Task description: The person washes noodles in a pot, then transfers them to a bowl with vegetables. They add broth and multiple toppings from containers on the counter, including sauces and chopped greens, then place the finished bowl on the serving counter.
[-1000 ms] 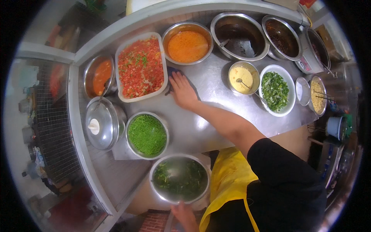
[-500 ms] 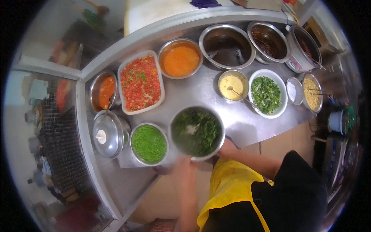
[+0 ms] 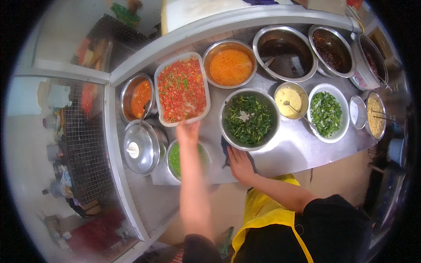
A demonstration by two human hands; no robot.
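Note:
My left hand (image 3: 188,131) reaches up to the near edge of a white plastic tub (image 3: 209,103) of chopped red pieces with green bits, its fingers closed at the rim. The left forearm passes over a metal bowl of bright green chopped greens (image 3: 174,160) and hides part of it. My right hand (image 3: 240,165) presses a dark cloth (image 3: 225,151) onto the metal counter, fingers long over it. Just beyond that hand sits a metal bowl (image 3: 222,125) of dark leafy greens, apart from the left hand.
A lidded metal pot (image 3: 142,151) and a bowl of orange sauce (image 3: 141,94) stand at left. Behind are an orange-filled bowl (image 3: 230,65) and dark-sauce bowls (image 3: 285,48). A yellow-paste bowl (image 3: 289,98) and white bowl of chopped greens (image 3: 325,111) stand right. A metal-framed partition (image 3: 116,162) borders the counter.
The bowl of dark greens has been set down farther back on the counter and let go. My left hand has moved to the tub; my right hand now presses the cloth on the counter.

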